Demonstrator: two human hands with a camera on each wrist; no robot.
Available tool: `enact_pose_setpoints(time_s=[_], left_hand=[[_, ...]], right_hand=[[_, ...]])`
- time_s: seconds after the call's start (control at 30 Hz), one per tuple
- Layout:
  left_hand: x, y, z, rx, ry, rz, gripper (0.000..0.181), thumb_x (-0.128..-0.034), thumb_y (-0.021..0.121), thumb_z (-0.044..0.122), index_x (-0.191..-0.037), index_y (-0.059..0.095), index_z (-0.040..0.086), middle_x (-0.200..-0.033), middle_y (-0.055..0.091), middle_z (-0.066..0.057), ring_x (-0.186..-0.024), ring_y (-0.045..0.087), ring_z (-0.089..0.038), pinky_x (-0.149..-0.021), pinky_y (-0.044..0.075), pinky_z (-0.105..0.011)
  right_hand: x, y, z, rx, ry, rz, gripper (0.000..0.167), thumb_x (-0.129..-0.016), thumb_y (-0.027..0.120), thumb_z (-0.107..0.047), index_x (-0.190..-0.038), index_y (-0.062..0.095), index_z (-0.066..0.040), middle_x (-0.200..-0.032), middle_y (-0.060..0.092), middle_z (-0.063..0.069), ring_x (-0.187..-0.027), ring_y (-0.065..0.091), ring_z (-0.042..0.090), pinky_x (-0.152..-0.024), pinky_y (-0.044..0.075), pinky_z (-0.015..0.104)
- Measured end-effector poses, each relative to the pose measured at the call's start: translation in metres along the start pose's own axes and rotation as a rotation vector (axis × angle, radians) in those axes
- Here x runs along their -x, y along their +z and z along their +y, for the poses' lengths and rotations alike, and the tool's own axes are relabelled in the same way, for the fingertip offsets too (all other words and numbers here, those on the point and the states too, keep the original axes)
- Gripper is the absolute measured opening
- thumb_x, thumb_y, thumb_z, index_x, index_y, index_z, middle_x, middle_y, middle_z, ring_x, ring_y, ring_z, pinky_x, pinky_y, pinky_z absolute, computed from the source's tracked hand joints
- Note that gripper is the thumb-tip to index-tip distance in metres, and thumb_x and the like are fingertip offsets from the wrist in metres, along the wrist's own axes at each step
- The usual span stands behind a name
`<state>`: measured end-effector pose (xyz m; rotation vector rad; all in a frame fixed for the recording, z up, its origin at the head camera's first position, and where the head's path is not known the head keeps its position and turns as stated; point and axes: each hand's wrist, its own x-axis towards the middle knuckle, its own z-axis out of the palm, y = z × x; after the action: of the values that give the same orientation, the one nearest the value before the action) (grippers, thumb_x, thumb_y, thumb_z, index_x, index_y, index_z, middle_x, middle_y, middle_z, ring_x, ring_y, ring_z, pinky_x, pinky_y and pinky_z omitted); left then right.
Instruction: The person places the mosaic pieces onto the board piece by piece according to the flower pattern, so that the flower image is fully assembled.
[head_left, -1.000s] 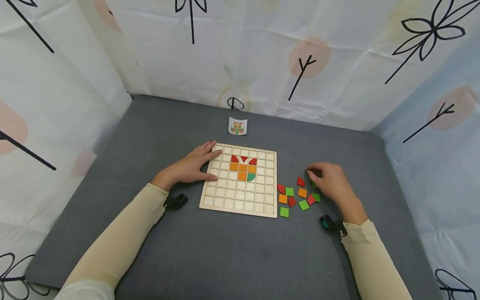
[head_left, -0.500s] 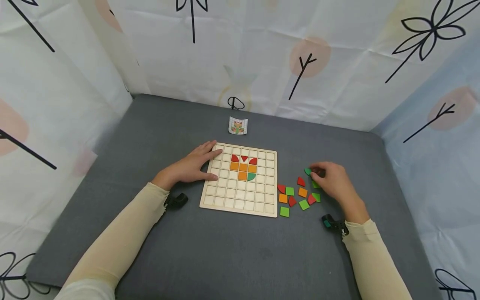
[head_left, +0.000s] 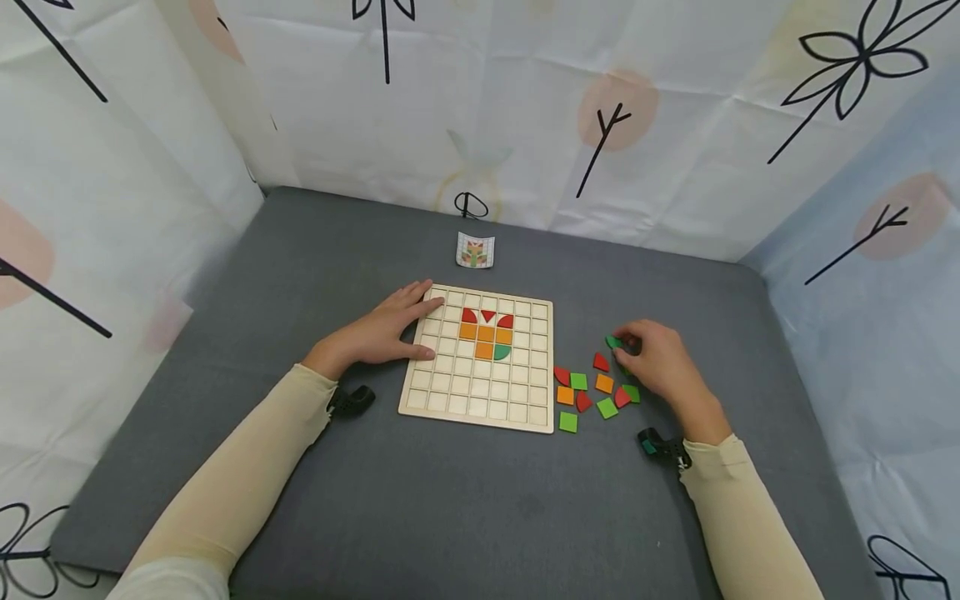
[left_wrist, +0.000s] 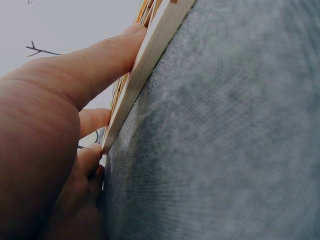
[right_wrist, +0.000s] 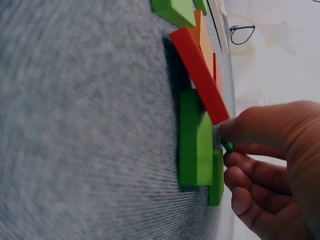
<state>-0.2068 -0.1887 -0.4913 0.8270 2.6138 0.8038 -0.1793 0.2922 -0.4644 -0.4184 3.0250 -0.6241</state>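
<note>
Left hand: left hand [head_left: 378, 335] lay with extended fingers and thumb resting on the board's left edge, not clenched, gripping nothing.
Board: square pale wooden grid board [head_left: 477, 388] sat flat on the grey cloth-covered table [head_left: 480, 508], between the hands.
Seated pieces: eight in grid; two red quarter-rounds [head_left: 469, 317] with a red triangle [head_left: 488, 317] between, four orange squares [head_left: 486, 334] below, one dark-green quarter-round [head_left: 502, 352] beside the lowest square.
Progress: judged partway; upper part of a figure looked laid, the rest pending.
Card: small white card with printed coloured pattern [head_left: 476, 250] lay beyond the board; reds, oranges, greens, detail too small to match cell by cell.
Loose pieces: off the board, just right of it; four red curved-edge pieces [head_left: 562, 377], two orange squares [head_left: 566, 396], several light-green tiles [head_left: 568, 422], one partly hidden by the right hand. Whether all were needed: could not tell.
Right hand: right hand [head_left: 662, 358] pinched a small dark-green piece [head_left: 612, 342] between thumb and fingertips, beside the far end of the loose pieces.
Brands, labels, writing: none readable in any view.
</note>
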Motion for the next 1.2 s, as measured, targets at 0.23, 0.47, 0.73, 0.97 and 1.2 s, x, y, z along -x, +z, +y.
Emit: enact_pose_setpoints(time_s=[0.23,0.47,0.73,0.97,1.2], left_hand=[[0.000,-0.005,0.003,0.017,0.010,-0.006,0.100,-0.0991,0.081,0.045,-0.175,0.025,0.011,-0.182,0.001,-0.015,-0.166,-0.003,-0.038,-0.129,0.006,-0.064],[0.001,-0.007,0.005,0.028,0.009,-0.016,0.100,-0.0995,0.081,0.045,-0.175,0.024,0.011,-0.182,0.001,-0.015,-0.166,-0.003,-0.038,-0.129,0.007,-0.064],[0.002,-0.010,0.005,0.033,-0.001,-0.025,0.101,-0.0990,0.081,0.047,-0.175,0.024,0.012,-0.182,0.001,-0.013,-0.166,-0.004,-0.037,-0.129,0.007,-0.065],[0.001,-0.008,0.004,0.018,0.003,-0.025,0.101,-0.0987,0.081,0.047,-0.175,0.024,0.013,-0.182,0.001,-0.013,-0.166,-0.004,-0.036,-0.129,0.006,-0.063],[0.002,-0.007,0.004,0.021,0.010,-0.019,0.100,-0.0990,0.081,0.045,-0.175,0.024,0.012,-0.182,0.001,-0.015,-0.166,-0.003,-0.036,-0.130,0.006,-0.062]], right_hand=[[0.002,-0.007,-0.012,-0.002,-0.051,0.052,0.029,-0.099,0.079,-0.009,-0.125,0.075,0.002,-0.110,0.071,0.020,-0.096,0.064,0.036,-0.083,0.053,0.057],[0.002,-0.014,-0.037,0.003,-0.124,0.098,0.022,-0.098,0.080,-0.009,-0.118,0.078,0.000,-0.108,0.071,0.018,-0.093,0.064,0.036,-0.081,0.054,0.055],[0.002,-0.018,-0.060,-0.035,-0.160,0.089,0.022,-0.097,0.081,-0.007,-0.118,0.079,-0.001,-0.111,0.071,0.017,-0.095,0.064,0.035,-0.082,0.056,0.055],[-0.001,-0.012,-0.071,-0.052,-0.192,0.065,0.021,-0.097,0.082,-0.009,-0.117,0.079,-0.003,-0.109,0.071,0.014,-0.095,0.063,0.032,-0.083,0.056,0.051],[-0.008,-0.006,-0.086,-0.065,-0.258,0.077,0.022,-0.095,0.083,-0.008,-0.116,0.079,-0.003,-0.110,0.072,0.013,-0.095,0.064,0.031,-0.082,0.057,0.051]])
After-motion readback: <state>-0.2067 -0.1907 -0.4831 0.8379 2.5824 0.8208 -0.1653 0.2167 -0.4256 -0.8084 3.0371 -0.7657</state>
